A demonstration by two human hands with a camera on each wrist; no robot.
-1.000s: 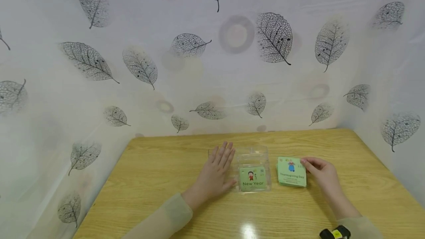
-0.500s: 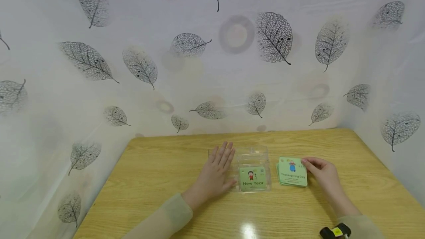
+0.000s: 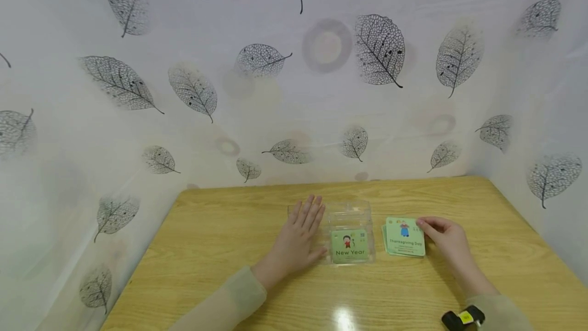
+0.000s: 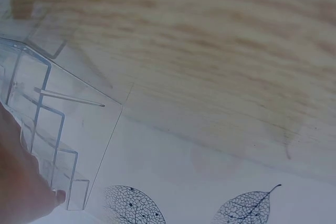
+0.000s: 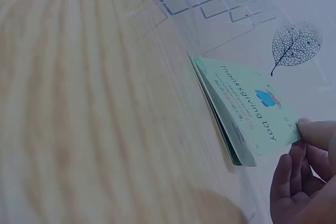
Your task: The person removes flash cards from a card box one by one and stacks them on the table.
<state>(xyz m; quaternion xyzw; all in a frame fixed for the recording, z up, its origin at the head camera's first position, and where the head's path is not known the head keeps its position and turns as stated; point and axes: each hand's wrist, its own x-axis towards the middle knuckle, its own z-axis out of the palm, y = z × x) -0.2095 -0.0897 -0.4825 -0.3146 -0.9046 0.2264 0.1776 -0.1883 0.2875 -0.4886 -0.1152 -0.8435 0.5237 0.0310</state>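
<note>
Thanksgiving Day card (image 3: 403, 244) hides most of the lower cards (image 5: 234, 141).

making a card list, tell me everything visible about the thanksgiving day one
The Thanksgiving Day card is thin, light green and squarish with rounded corners, and looks like paper or cardboard. It bears a partly blue figure, title and smaller print. It slants over other green cards, a gap showing along one edge in the right wrist view. The right hand pinches its upper right corner; the clear holder stands to its left.
</note>
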